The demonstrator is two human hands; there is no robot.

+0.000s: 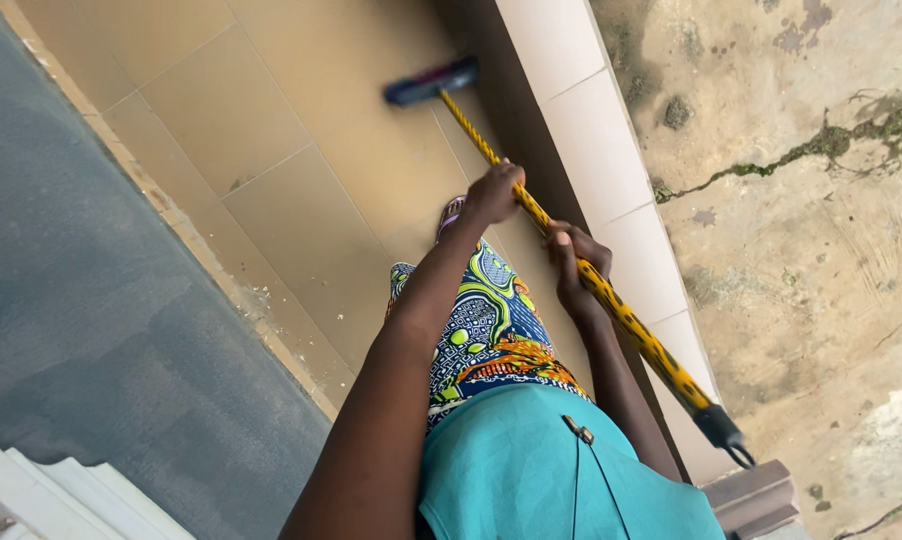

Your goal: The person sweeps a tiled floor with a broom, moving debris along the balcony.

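A long broom with a yellow, dark-spotted handle runs from the lower right up to its blue brush head, which rests on the tan tiled floor. My left hand grips the handle further down towards the head. My right hand grips it higher up, close to my body. A black hanging loop caps the handle's near end. I wear a teal top and a patterned skirt.
A low tiled parapet wall runs along the right of the floor, with cracked, stained concrete ground beyond it. A grey wall stands on the left, and white moulding shows at the bottom left.
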